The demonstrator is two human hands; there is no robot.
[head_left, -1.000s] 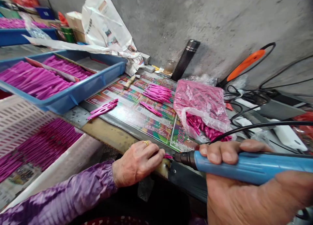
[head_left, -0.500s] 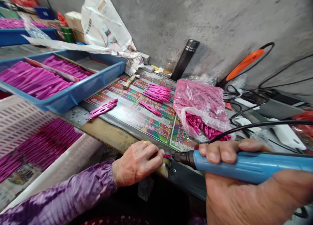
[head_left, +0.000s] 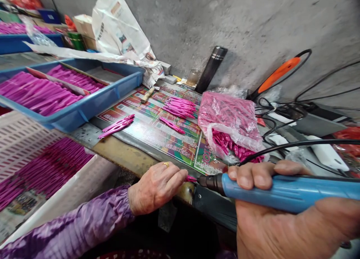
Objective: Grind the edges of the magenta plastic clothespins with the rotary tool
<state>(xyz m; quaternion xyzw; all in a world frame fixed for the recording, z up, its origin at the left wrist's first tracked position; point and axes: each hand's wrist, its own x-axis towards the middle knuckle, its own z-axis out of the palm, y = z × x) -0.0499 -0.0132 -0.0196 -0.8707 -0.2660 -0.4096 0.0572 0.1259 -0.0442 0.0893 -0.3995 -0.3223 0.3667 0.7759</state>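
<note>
My left hand (head_left: 157,187) is closed around a slim pink piece (head_left: 191,178), whose narrow end sticks out past the fingers at the table's edge. My fingers hide the rest of it. In my right hand (head_left: 281,217) is a blue electric screwdriver (head_left: 261,189) with a black nose, held nearly level. Its tip meets or almost meets the end of the pink piece; I cannot tell which. Beyond my hands, a bundle of similar pink pieces (head_left: 179,107), one or two loose ones (head_left: 172,125) and a small group (head_left: 116,126) lie on a printed sheet (head_left: 152,133).
A plastic bag of pink parts (head_left: 227,116) lies behind the screwdriver, near tangled black cables (head_left: 270,113). At left are a divided blue tray (head_left: 123,90) and a white basket (head_left: 25,131) with pink pieces. A small hammer (head_left: 148,95) and black cylinder (head_left: 211,69) sit farther back.
My left hand has shifted very slightly left, and a little more of the pink piece shows. The screwdriver stays almost in place; the whole view has drifted slightly.
</note>
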